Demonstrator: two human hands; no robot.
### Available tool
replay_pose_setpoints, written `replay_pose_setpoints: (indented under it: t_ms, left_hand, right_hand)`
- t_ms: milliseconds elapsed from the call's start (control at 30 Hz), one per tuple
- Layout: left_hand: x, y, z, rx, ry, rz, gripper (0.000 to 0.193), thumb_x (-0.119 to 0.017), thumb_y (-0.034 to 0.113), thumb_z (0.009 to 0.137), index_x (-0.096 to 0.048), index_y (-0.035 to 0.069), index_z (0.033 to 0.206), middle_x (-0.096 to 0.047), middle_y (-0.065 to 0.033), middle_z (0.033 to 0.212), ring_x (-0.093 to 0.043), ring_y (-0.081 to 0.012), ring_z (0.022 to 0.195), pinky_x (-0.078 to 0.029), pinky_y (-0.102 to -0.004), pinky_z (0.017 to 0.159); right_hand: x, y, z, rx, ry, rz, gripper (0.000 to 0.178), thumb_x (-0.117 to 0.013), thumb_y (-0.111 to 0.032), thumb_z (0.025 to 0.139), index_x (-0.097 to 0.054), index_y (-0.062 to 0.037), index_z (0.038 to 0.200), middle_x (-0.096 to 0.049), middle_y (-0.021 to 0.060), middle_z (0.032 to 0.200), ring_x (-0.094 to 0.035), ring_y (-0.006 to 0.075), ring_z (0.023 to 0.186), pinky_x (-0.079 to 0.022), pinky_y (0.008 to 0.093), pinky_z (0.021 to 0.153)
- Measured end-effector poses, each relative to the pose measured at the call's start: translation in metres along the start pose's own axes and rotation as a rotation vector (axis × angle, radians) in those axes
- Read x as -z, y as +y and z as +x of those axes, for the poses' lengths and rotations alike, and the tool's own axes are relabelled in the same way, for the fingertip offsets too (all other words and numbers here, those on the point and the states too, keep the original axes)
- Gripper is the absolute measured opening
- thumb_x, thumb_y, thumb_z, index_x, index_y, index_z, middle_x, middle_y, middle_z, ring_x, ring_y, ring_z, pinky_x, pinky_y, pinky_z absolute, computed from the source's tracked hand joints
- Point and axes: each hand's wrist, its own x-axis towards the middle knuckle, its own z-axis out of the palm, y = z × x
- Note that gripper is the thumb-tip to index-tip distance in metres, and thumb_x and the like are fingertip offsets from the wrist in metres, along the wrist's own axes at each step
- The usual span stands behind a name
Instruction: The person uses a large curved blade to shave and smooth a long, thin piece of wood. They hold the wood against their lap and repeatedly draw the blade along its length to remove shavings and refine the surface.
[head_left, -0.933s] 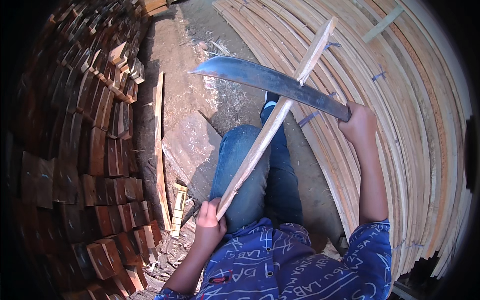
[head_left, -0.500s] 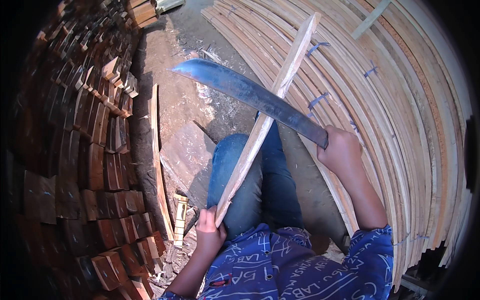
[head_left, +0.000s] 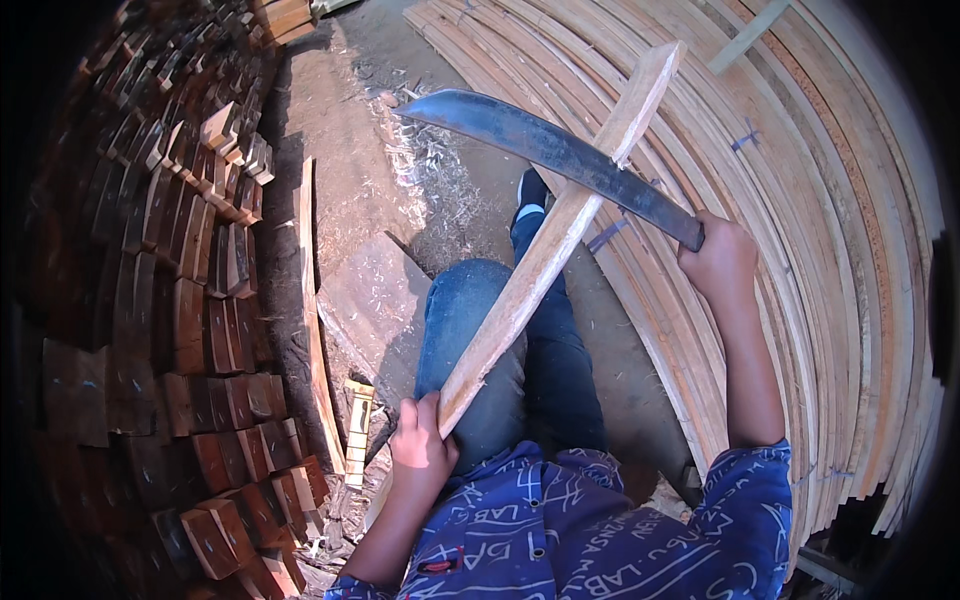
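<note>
Wood crossed by a dark blade

Pale and rough-sided, the slat (head_left: 560, 237) slants up and to the right over the jeans (head_left: 480, 305), its far end above the long boards (head_left: 790, 230). The left hand (head_left: 422, 445) grasps its near end, fingers (head_left: 407, 415) curled round it beside the thigh. The right hand (head_left: 722, 252) is clenched on the machete (head_left: 520, 133), its grip mostly hidden in the fist. The blade lies across the slat's upper half, tip pointing left, with splintered wood showing just beside it; whether the edge bites in, I cannot tell. Shavings (head_left: 455, 195) litter the ground near a shoe (head_left: 529, 190). Left of the legs are a flat slab (head_left: 370, 295), a thin strip (head_left: 311, 300), a yellow piece (head_left: 358, 435) and stacked blocks (head_left: 215, 330)
</note>
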Motion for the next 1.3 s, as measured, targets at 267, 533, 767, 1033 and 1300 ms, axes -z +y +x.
replay_pose_setpoints:
  t_ms: [267, 533, 767, 1033, 1300]
  left_hand:
    - [-0.008, -0.014, -0.002, -0.055, 0.044, -0.132, 0.049, -0.062, 0.001, 0.075, -0.051, 0.002, 0.122, -0.054, -0.0205, 0.101, -0.06, -0.0447, 0.081, -0.052, -0.0506, 0.07]
    - [-0.004, -0.006, -0.003, 0.046, 0.027, 0.04, 0.06, -0.073, 0.016, 0.068, -0.05, -0.001, 0.122, -0.06, -0.021, 0.098, -0.064, -0.0417, 0.086, -0.053, -0.049, 0.071]
    - [0.001, -0.003, 0.007, 0.094, -0.039, -0.035, 0.057, -0.074, 0.016, 0.063, -0.05, 0.001, 0.112, -0.063, -0.0262, 0.094, -0.064, -0.0442, 0.087, -0.052, -0.0488, 0.075]
    - [0.002, -0.01, 0.015, 0.084, -0.094, -0.094, 0.048, -0.071, 0.018, 0.068, -0.05, 0.0, 0.106, -0.064, -0.0269, 0.095, -0.063, -0.0472, 0.09, -0.051, -0.0508, 0.079]
    - [0.018, -0.018, 0.022, 0.139, -0.203, -0.141, 0.049, -0.073, 0.02, 0.07, -0.052, 0.001, 0.11, -0.067, -0.0301, 0.098, -0.064, -0.0482, 0.095, -0.051, -0.0511, 0.083]
  right_hand:
    - [-0.002, -0.023, -0.036, 0.074, -0.131, 0.175, 0.014, -0.069, -0.018, 0.068, -0.066, -0.0047, 0.073, -0.065, 0.018, 0.066, -0.067, 0.0366, 0.065, -0.053, 0.046, 0.063]
    - [-0.029, -0.06, -0.082, 0.231, -0.236, 0.276, 0.014, -0.068, -0.017, 0.069, -0.061, -0.0055, 0.067, -0.064, 0.0155, 0.067, -0.066, 0.0357, 0.064, -0.051, 0.0471, 0.06]
    - [-0.036, -0.089, -0.129, 0.037, -0.256, 0.458, 0.017, -0.071, -0.018, 0.071, -0.062, -0.0042, 0.067, -0.063, 0.017, 0.066, -0.064, 0.0383, 0.065, -0.049, 0.0466, 0.059]
    - [-0.031, -0.098, -0.184, -0.222, -0.573, 0.939, 0.027, -0.074, -0.019, 0.087, -0.062, 0.0007, 0.072, -0.054, 0.0053, 0.055, -0.054, 0.0134, 0.048, -0.042, 0.0323, 0.048]
    - [-0.005, -0.117, -0.197, -0.499, -0.804, 1.649, 0.023, -0.07, -0.012, 0.088, -0.049, -0.0093, 0.079, -0.047, -0.002, 0.058, -0.046, 0.0089, 0.045, -0.038, 0.0249, 0.043]
